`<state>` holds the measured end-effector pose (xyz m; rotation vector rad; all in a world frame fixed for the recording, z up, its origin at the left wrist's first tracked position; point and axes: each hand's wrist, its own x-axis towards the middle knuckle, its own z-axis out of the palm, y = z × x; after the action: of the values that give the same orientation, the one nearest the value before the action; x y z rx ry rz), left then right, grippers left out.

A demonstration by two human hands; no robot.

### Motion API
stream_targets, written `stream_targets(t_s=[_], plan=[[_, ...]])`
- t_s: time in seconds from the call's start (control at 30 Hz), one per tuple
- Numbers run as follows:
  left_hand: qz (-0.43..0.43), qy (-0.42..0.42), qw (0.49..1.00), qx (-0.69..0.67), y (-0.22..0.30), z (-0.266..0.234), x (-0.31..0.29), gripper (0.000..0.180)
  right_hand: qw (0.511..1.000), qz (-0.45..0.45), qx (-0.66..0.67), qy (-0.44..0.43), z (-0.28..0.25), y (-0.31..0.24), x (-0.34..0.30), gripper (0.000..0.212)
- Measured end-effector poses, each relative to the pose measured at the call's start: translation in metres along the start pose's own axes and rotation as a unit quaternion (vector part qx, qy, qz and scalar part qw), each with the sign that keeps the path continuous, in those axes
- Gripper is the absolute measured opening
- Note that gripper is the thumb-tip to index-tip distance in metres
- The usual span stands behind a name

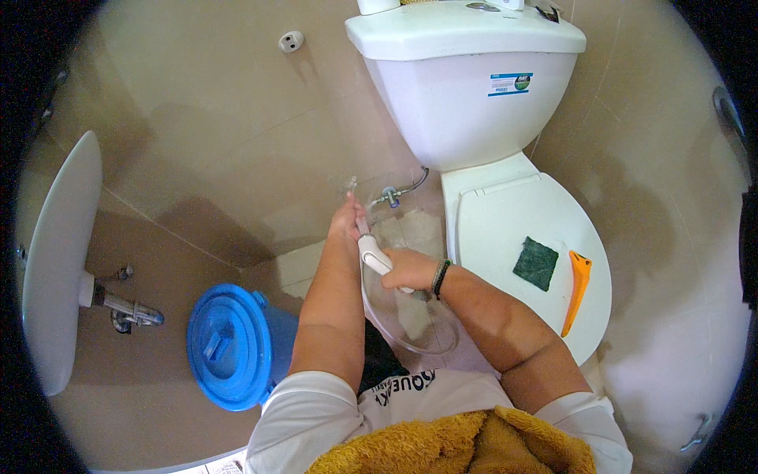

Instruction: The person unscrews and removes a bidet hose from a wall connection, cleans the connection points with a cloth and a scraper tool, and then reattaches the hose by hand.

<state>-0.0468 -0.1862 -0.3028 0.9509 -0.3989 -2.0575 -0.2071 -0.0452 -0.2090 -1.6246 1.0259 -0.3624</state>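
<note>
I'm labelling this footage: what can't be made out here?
All in the head view:
Inside of the blue bucket: hidden by its blue cover.
Whatever lies under the toilet lid: the closed lid hides it.
White sprayer's grip: partly covered by the right hand.
White container on the tank: cut off by the upper edge.

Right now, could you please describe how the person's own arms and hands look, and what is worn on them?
The left hand and right hand wear no gloves. Short white sleeves leave both forearms bare. Dark bracelets circle the right wrist; one looks beaded. No band shows on the left wrist.
</note>
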Motion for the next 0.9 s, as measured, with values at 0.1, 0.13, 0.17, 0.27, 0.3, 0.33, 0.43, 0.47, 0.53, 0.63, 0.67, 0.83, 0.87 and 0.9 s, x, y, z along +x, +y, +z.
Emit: stream_targets(t_s=[0.1, 0.13, 0.17, 0.27, 0.3, 0.33, 0.43, 0.47, 0.53, 0.63, 0.67, 0.83, 0.87, 0.9], plan=[[0.098, 0.206, 0.956, 0.184, 0.002, 0.012, 0.003, 0.033, 0.993, -0.084, 0.006, 0.083, -0.009, -0.009, 0.007, 0.037], [0.142, 0.158, 0.959, 0.189, 0.009, 0.011, 0.001, 0.033, 0.993, -0.068, 0.003, 0.095, -0.014, -0.016, 0.008, 0.038], [0.187, 0.117, 0.956, 0.195, 0.019, 0.004, -0.003, 0.033, 0.987, -0.109, 0.002, 0.118, -0.013, -0.027, 0.014, 0.038], [0.173, 0.084, 0.970, 0.147, 0.028, 0.034, -0.015, 0.034, 0.975, -0.153, 0.019, 0.162, -0.028, -0.044, 0.025, 0.039], [0.166, 0.031, 0.974, 0.151, 0.027, 0.061, -0.030, 0.037, 0.966, -0.164, 0.028, 0.200, -0.036, -0.042, 0.028, 0.036], [0.158, 0.033, 0.975, 0.154, 0.027, 0.072, -0.042, 0.037, 0.955, -0.181, 0.040, 0.232, -0.038, -0.045, 0.032, 0.034], [0.144, -0.075, 0.976, 0.147, -0.002, 0.093, -0.056, 0.047, 0.941, -0.178, 0.084, 0.277, -0.061, -0.016, 0.055, 0.029], [0.126, -0.123, 0.973, 0.150, -0.011, 0.089, -0.062, 0.052, 0.942, -0.174, 0.087, 0.274, -0.058, -0.018, 0.053, 0.029], [0.098, -0.178, 0.968, 0.147, -0.039, 0.088, -0.071, 0.057, 0.855, -0.125, 0.429, 0.265, -0.062, -0.022, 0.034, 0.026], [0.033, -0.216, 0.959, 0.178, -0.076, 0.101, -0.085, 0.053, 0.775, -0.123, 0.483, 0.389, -0.076, -0.009, 0.007, 0.030], [0.019, -0.251, 0.928, 0.273, -0.080, 0.107, -0.086, 0.050, 0.774, -0.121, 0.475, 0.400, -0.086, -0.001, -0.004, 0.030], [0.168, -0.180, 0.775, 0.582, -0.081, 0.156, -0.069, 0.037, 0.613, -0.146, 0.594, 0.500, -0.133, 0.039, -0.051, 0.026], [0.184, -0.152, 0.736, 0.633, -0.078, 0.173, -0.070, 0.035, 0.600, -0.113, 0.606, 0.510, -0.141, 0.042, -0.064, 0.024], [0.182, -0.158, 0.736, 0.632, -0.072, 0.179, -0.062, 0.035, 0.598, -0.112, 0.604, 0.515, -0.143, 0.041, -0.072, 0.024]])
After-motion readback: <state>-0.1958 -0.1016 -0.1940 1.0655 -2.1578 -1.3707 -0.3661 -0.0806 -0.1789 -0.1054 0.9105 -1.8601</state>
